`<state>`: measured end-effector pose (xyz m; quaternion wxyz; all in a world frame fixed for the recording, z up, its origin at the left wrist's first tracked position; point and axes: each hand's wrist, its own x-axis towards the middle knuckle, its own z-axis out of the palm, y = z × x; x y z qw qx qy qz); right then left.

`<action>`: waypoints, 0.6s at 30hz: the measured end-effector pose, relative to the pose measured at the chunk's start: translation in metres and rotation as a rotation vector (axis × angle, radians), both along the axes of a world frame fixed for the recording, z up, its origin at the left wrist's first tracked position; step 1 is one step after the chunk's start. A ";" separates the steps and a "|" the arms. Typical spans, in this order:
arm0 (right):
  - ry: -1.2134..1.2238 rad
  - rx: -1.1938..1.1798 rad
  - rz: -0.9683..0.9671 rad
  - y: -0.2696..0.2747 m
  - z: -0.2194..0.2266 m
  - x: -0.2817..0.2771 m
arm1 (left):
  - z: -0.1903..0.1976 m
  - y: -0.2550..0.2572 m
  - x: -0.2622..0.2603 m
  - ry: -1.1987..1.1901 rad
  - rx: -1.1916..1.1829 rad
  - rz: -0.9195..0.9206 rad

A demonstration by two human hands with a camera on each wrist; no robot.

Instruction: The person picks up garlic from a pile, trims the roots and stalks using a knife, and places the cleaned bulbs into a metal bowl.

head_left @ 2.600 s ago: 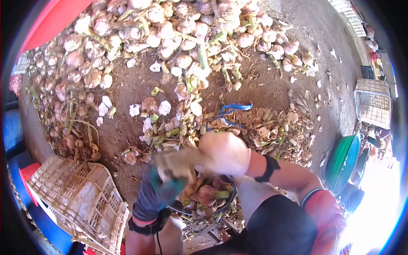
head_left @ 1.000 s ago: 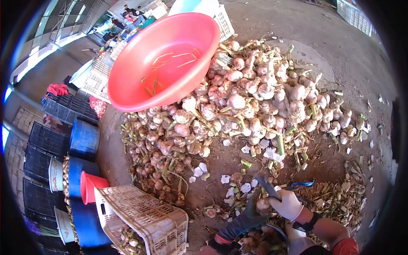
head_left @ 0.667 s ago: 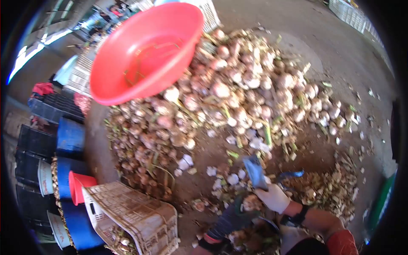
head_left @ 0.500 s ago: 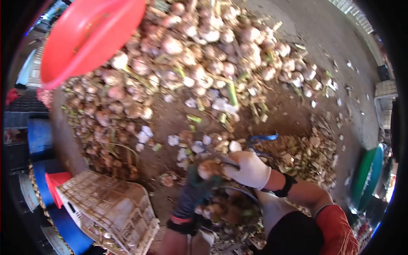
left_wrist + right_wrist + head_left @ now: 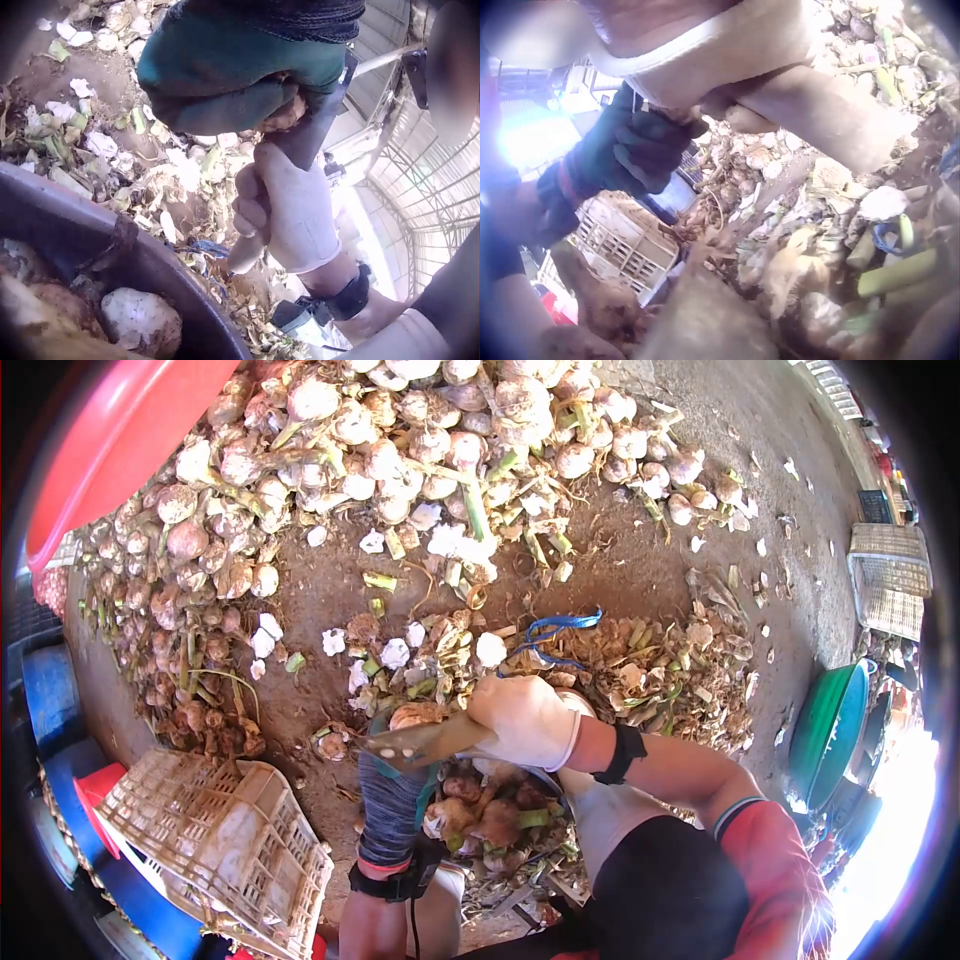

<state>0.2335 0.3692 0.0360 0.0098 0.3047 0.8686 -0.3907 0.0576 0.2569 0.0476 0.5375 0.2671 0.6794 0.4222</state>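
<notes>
In the head view my left hand (image 5: pixel 392 800), in a dark green glove, grips a garlic bulb (image 5: pixel 415 714); part of this bulb (image 5: pixel 286 116) shows between the gloved fingers in the left wrist view. My right hand (image 5: pixel 530 715), in a white glove, holds a knife (image 5: pixel 425 744) with a broad flat blade, which lies across the left hand close by the bulb. The blade hides part of the left fingers. Below both hands stands a dark basin (image 5: pixel 97 210) with several garlic bulbs (image 5: pixel 142 319) in it.
A large garlic heap (image 5: pixel 400 455) covers the ground ahead, beside a red tub (image 5: pixel 120 450). Trimmings (image 5: pixel 650 670) and a blue strap (image 5: pixel 562 624) lie nearer. A tipped plastic crate (image 5: pixel 215 830) stands at left, blue barrels (image 5: pixel 50 685) behind it, a green basin (image 5: pixel 825 730) at right.
The head view has swung down and right toward the lap. The knife, raised off the bulb at 0.7 s ago, now lies across the left hand. Both hands keep their holds.
</notes>
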 end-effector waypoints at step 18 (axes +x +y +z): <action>0.248 -0.334 -0.600 0.032 -0.009 0.010 | -0.078 -0.045 -0.165 1.066 -0.438 -0.127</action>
